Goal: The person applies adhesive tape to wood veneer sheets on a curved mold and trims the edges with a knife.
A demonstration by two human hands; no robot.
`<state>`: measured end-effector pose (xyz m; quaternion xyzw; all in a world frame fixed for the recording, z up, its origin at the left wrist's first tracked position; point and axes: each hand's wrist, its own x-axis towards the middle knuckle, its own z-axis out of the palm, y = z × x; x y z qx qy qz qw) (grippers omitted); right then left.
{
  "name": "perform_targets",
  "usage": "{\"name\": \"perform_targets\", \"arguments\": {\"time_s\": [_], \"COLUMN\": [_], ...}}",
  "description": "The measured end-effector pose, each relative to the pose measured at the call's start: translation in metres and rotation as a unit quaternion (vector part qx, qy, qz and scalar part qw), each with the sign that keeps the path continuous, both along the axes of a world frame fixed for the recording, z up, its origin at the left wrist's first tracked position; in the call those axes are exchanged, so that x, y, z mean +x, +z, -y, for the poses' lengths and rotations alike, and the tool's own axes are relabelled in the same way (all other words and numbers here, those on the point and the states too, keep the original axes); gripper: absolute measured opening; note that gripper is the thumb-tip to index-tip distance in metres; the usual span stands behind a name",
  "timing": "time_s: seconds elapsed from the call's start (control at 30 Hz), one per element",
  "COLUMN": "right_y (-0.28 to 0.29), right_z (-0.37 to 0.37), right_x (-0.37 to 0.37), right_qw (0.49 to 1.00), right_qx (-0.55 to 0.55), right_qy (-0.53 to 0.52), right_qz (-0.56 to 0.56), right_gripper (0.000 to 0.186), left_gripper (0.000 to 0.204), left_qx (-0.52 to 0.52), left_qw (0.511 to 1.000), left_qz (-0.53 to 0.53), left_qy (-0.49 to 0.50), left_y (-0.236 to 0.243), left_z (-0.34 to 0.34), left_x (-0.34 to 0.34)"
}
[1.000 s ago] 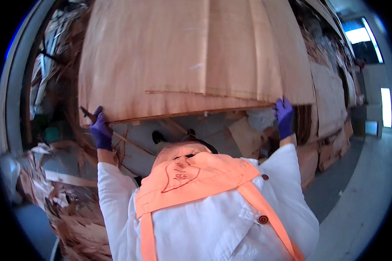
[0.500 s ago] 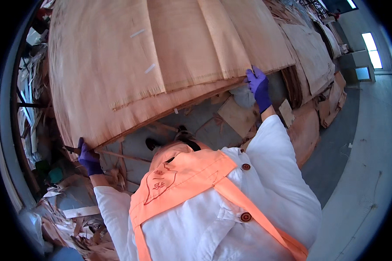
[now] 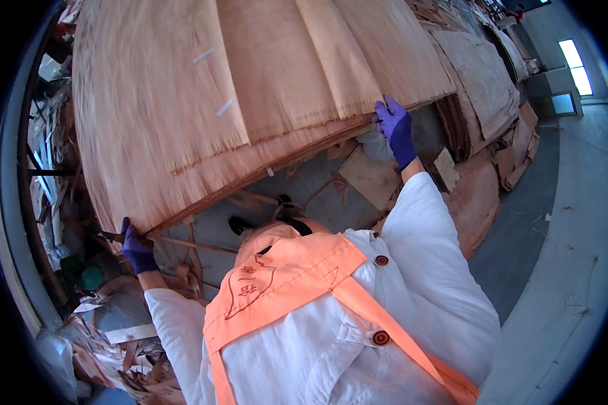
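A broad pale reddish-brown layered stack of veneer sheets point(image 3: 284, 67) fills the upper middle, with frayed top edges and short whitish strips on it. My left hand point(image 3: 136, 250), in a purple glove, is closed on its lower-left corner; a dark, thin object point(image 3: 111, 236) juts out beside those fingers, too small to make out. My right hand point(image 3: 394, 129), also purple-gloved, is closed on the front edge of the sheets toward the right, fingertips on top and thumb mostly hidden. Below the stack my feet show between the edge and my orange apron.
Torn veneer scraps point(image 3: 125, 358) pile at lower left, beside a green object point(image 3: 92, 277). A metal rail point(image 3: 15, 250) runs along the left. Layered sheets point(image 3: 479, 88) and loose boards point(image 3: 371, 177) lie at right. A pale floor strip point(image 3: 564, 236) runs toward bright openings at upper right.
The sheets' front edge has gone from nearly level to slanted in view, left end lower, right end higher, as the whole view turned. Both hands stay on the edge; the last half second shows little movement.
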<state>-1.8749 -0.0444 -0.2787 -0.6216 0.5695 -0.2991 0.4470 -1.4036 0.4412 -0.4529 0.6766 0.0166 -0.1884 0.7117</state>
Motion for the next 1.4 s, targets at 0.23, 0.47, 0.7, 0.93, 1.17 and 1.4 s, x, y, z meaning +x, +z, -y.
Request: {"name": "perform_targets", "arguments": {"time_s": [0.23,0.47,0.7,0.93,1.17,1.4], "right_y": [0.002,0.009,-0.027,0.054,0.013,0.046], "right_z": [-0.002,-0.02,-0.119,-0.077,-0.093,-0.068], "right_x": [0.015,-0.034,-0.044,-0.04,-0.047,-0.003], "right_qw": [0.999,1.0,0.984,0.983,0.992,0.975], "right_qx": [0.013,-0.006,-0.107,-0.143,-0.087,0.15], "right_qy": [0.008,0.006,0.081,0.089,0.074,0.082], "right_qz": [0.028,0.015,-0.117,-0.071,-0.047,0.14], "right_gripper": [0.037,0.036,0.016,0.016,0.014,0.016], "left_gripper": [0.038,0.032,0.047,0.06,0.056,0.052], "left_qx": [0.097,-0.043,0.158,0.429,0.438,0.446], "left_qw": [0.987,0.993,0.94,0.687,0.673,0.681], "left_qz": [0.123,-0.111,0.273,0.467,0.469,0.481], "left_qy": [-0.034,0.01,-0.133,-0.355,-0.368,-0.326], "left_y": [-0.021,0.064,0.098,0.119,0.098,0.08], "left_z": [-0.04,0.016,0.078,0.166,0.177,0.172], "left_x": [0.017,-0.049,-0.13,-0.173,-0.177,-0.177]}}
